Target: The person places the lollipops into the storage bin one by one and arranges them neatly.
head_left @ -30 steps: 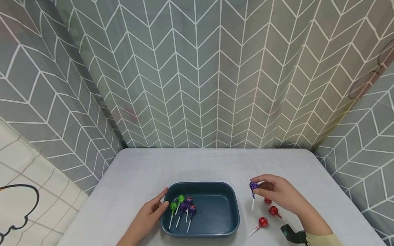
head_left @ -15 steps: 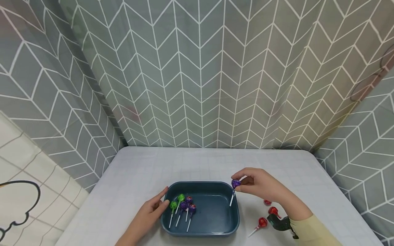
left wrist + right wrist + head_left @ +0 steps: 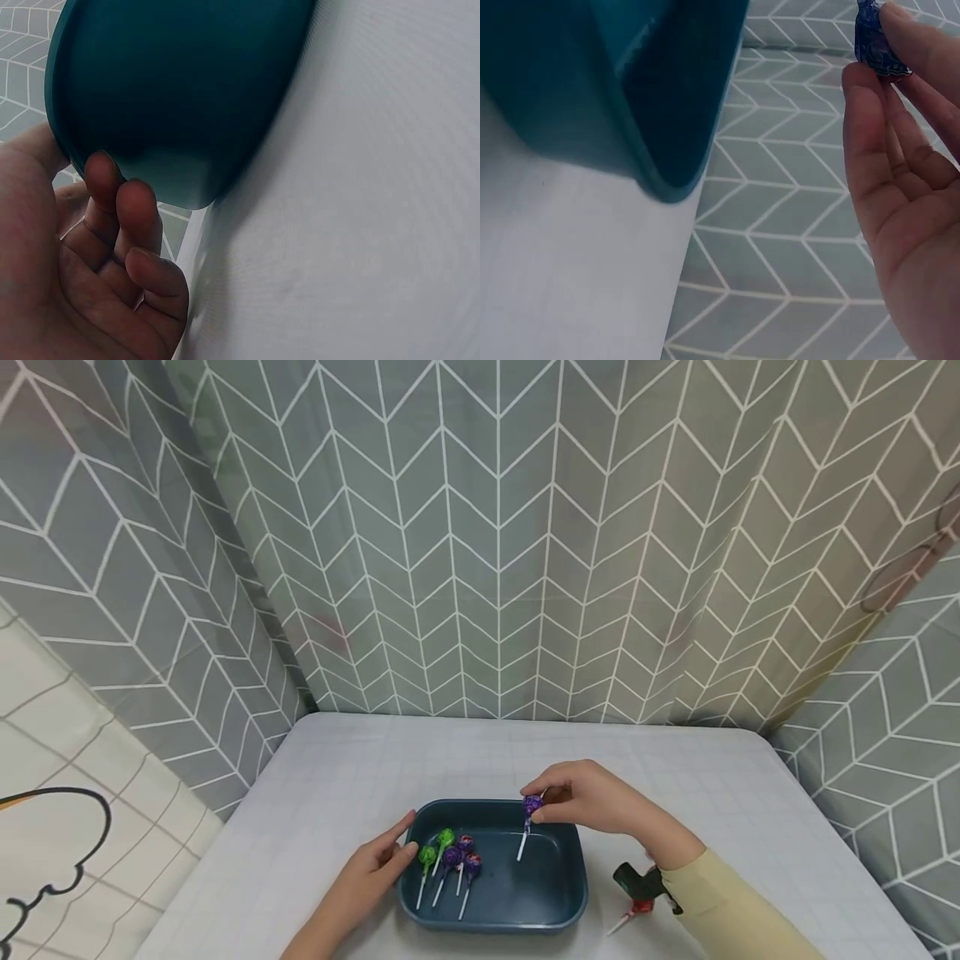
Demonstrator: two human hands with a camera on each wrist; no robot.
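Note:
A dark teal tray [image 3: 517, 902] sits on the white table. My left hand [image 3: 372, 870] grips its left rim, thumb over the edge; in the left wrist view, curled fingertips [image 3: 139, 206] meet the tray wall. My right hand [image 3: 581, 797] pinches a purple-wrapped lollipop [image 3: 532, 805] by its head over the tray's back right part, white stick pointing down. The wrapped head [image 3: 880, 41] shows between thumb and fingers in the right wrist view. Inside the tray's left half lie two green lollipops [image 3: 446, 838] and several purple ones [image 3: 472, 865].
Right of the tray, a red lollipop [image 3: 641, 907] lies on the table, partly hidden by the dark wrist camera [image 3: 637, 881]. The right sleeve [image 3: 731, 902] covers the table behind it. A patterned grey curtain [image 3: 480, 568] hangs beyond the table's far edge.
My right hand has carried the purple lollipop leftward from beside the tray to above it. The sleeve and wrist camera now hide most of the red lollipops. My left hand stays at the rim.

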